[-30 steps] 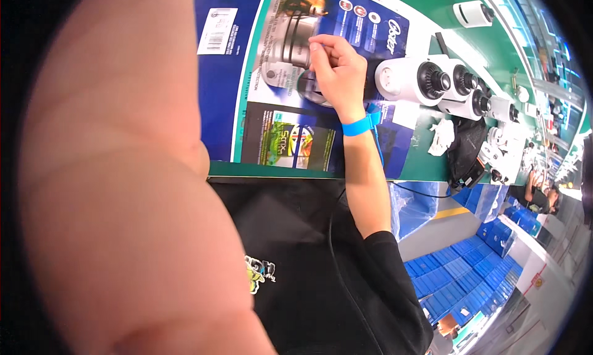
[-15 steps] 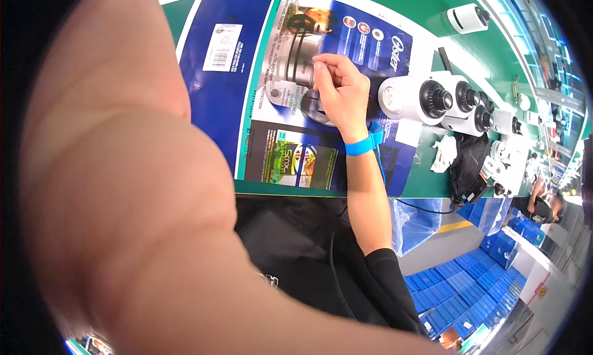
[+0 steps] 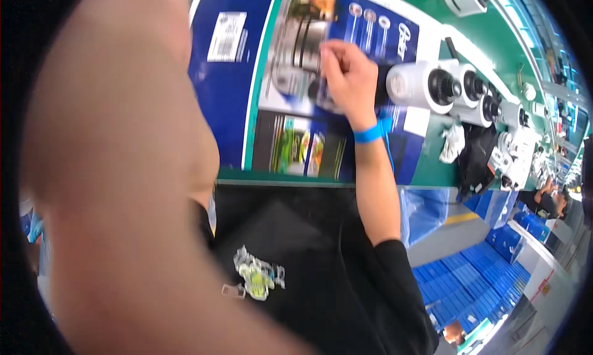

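My right hand [image 3: 353, 77] is loosely closed, its fingers curled in toward the thumb, and nothing shows in it. It rests on or just over a printed cardboard box panel [image 3: 231, 120], blue with a picture of a steel and glass kettle; contact cannot be made out. Around the right wrist sits a blue wrist strap [image 3: 372, 131] with a thin cord. My bare left arm [image 3: 123, 157], blurred and very close, fills the left side and runs up past the top edge. The left hand lies outside the picture.
White cylindrical appliance parts [image 3: 414, 86] with black ribbed ends stand in a row right of the hand. A similar white part [image 3: 464, 1] lies farther back on the green table [image 3: 432, 163]. Near the right lie crumpled white material [image 3: 453, 143] and a black bag [image 3: 475, 160]. Blue boxes [image 3: 469, 274] cover floor below.
The view has shifted slightly, so the table and right hand appear farther right. My left arm has moved leftward, uncovering more of the black shirt and its print. The right hand stays closed over the panel.
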The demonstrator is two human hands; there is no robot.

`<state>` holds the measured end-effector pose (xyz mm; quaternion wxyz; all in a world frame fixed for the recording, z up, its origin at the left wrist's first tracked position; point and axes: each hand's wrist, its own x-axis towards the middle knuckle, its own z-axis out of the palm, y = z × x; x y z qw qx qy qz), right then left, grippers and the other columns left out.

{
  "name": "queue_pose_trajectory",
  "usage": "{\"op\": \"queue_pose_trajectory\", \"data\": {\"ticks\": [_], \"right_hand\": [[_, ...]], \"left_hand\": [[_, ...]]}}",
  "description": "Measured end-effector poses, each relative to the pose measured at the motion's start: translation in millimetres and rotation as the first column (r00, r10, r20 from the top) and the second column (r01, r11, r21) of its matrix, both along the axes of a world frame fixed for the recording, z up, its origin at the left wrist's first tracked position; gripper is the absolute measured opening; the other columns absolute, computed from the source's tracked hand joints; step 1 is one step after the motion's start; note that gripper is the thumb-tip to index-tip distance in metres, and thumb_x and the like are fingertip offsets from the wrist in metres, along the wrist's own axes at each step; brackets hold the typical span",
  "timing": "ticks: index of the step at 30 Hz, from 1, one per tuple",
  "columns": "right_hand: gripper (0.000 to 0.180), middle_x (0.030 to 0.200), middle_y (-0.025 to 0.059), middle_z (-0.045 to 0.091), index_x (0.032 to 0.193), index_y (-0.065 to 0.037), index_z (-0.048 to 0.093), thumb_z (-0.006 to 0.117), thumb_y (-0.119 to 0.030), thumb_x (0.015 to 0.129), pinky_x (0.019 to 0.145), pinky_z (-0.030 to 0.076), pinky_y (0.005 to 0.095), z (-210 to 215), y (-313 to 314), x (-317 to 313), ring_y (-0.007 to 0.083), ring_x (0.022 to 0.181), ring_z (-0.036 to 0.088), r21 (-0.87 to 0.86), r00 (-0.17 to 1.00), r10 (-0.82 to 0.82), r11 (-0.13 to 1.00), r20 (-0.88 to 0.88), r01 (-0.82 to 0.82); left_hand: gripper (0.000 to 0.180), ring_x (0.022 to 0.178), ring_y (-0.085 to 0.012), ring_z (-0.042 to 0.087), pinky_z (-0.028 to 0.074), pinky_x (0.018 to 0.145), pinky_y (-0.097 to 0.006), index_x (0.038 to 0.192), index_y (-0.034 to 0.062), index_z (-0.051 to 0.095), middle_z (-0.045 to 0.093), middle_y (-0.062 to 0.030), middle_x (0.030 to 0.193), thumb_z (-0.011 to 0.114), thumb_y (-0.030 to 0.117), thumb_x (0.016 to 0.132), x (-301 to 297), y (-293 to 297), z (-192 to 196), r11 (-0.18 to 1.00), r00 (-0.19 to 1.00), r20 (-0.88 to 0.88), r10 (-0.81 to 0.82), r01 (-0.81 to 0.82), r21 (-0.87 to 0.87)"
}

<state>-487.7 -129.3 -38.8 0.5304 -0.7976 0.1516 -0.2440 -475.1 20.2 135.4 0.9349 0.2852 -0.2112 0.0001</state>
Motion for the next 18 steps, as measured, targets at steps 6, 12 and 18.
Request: {"op": "queue_pose_trajectory", "data": {"ticks": [6,12,18], "right_hand": [[0.010,0.059,0.0057,0.054,0.092,-0.002,0.066,0.065,-0.009,0.085,0.048,0.039,0.0241,-15.3,4.0,-9.2,0.0066,0.051,0.049,0.025,0.999,0.027,0.999,-0.038,-0.026],[0.008,0.059,0.0045,0.056,0.094,-0.002,0.065,0.062,-0.006,0.087,0.047,0.038,0.0241,-12.3,15.2,-15.1,0.0079,0.050,0.051,0.051,0.999,0.048,0.998,-0.017,-0.047],[0.007,0.061,0.0090,0.060,0.091,-0.004,0.066,0.063,-0.008,0.086,0.050,0.043,0.0273,-6.4,4.1,-13.3,0.0143,0.052,0.058,0.043,0.999,0.023,0.999,-0.043,-0.021]], "left_hand": [[0.110,0.125,-0.0411,0.044,0.041,0.097,-0.054,0.138,-0.0011,0.040,0.046,-0.0232,0.137,0.003,0.084,0.078,152.5,-30.6,-49.6,0.819,0.695,0.483,-0.533,0.568,0.087],[0.103,0.135,-0.0443,0.028,0.032,0.103,-0.059,0.147,0.0065,0.025,0.027,-0.0253,0.149,0.027,0.083,0.079,130.4,-26.1,-36.6,0.706,0.748,0.055,-0.661,0.646,-0.291],[0.078,0.121,-0.0372,0.049,0.046,0.093,-0.046,0.141,0.0027,0.035,0.043,-0.0247,0.138,0.029,0.063,0.092,154.8,-42.6,-58.4,0.826,0.809,0.182,-0.559,0.563,0.031]]}}
